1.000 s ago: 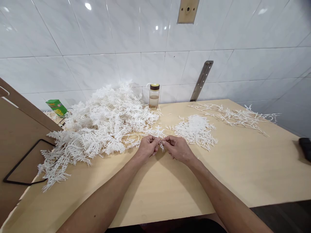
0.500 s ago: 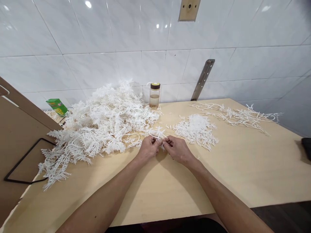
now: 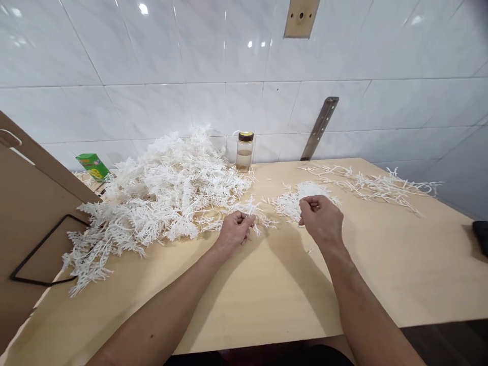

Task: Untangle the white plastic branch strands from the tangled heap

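The right hand (image 3: 323,221) is moving away over the little pile (image 3: 285,204), its fingers curling in and maybe hiding something, so only the left hand (image 3: 232,233) is pinching the white twig (image 3: 264,220) near the big pile (image 3: 171,188).

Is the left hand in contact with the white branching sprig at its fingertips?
Touching. The head view shows the left hand with thumb and forefinger pinched on the white sprig, whose branches stick out beyond them.

Bright overhead light, wall (image 3: 198,107) glare, soft shadows, slight edge distort.
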Demonstrator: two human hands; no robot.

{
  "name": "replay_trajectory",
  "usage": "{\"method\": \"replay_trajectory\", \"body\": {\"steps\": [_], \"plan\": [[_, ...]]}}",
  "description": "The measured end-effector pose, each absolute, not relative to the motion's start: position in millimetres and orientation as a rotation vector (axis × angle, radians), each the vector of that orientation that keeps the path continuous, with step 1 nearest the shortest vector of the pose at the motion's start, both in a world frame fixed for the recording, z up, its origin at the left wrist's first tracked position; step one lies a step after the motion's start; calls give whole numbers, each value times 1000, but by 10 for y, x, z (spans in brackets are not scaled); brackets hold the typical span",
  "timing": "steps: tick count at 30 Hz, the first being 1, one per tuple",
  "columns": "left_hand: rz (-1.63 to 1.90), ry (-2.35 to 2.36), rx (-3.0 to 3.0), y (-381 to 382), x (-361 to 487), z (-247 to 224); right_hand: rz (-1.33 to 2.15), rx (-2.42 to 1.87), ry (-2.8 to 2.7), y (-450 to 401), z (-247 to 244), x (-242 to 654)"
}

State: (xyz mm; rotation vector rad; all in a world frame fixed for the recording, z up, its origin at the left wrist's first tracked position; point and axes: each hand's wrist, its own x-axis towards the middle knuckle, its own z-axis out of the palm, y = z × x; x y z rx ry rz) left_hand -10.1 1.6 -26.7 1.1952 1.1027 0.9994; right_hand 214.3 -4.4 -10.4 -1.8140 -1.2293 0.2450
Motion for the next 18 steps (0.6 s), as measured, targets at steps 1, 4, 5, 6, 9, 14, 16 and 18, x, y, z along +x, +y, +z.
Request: {"method": "replay_trajectory", "body": {"steps": [1, 4, 5, 6, 9, 14, 16, 18], "plan": [[1015, 1101, 1173, 12, -98, -253, 162, -1809, -1246, -38, -92, 2195], [1045, 1104, 1149, 2, -93, -242, 1, -1752, -1339, -67, -58, 2182], [1049, 1105, 1150, 0, -91, -246, 48, -1718, -1368, -91, -46, 2125], [1054, 1105, 1155, -2, -90, -253, 161, -1676, -1402, -119, -35, 2049], [1067, 1103, 1189, -3, -89, -277, 696, -1505, -1558, -201, -30, 1776], [1089, 1112, 1232, 4, -88, -283, 1082, -1405, -1579, -247, -116, 1501], [1076, 1128, 1256, 8, -86, -279, 1152, -1410, -1563, -242, -142, 1475], [1067, 1142, 1283, 10, -83, -284, 1167, -1425, -1573, -235, -147, 1466]]}}
